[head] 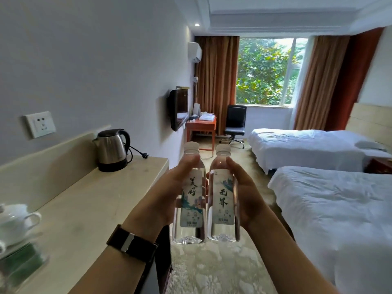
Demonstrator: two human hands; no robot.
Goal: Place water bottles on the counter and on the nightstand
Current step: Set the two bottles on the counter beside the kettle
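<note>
Each hand's grip wraps one upright water bottle, left hand (169,192) and right hand (244,194), at frame centre. Set down carelessly on the surface (89,198), the left bottle (189,200) could knock the kettle (111,150) or teacups (17,219); the right bottle (223,198) may slip.

The counter (89,200) runs along the left wall, a pale stone-like slab with a low back edge. An electric kettle (111,149) stands on its base at the far end, with its cord and plug (144,155) lying loose on the surface beside it. A white teacup (18,219) sits at the near end next to a green packet (20,259). The carpet (212,270) carries two beds (331,211), a red desk (201,124) and an office chair (235,124).
</note>
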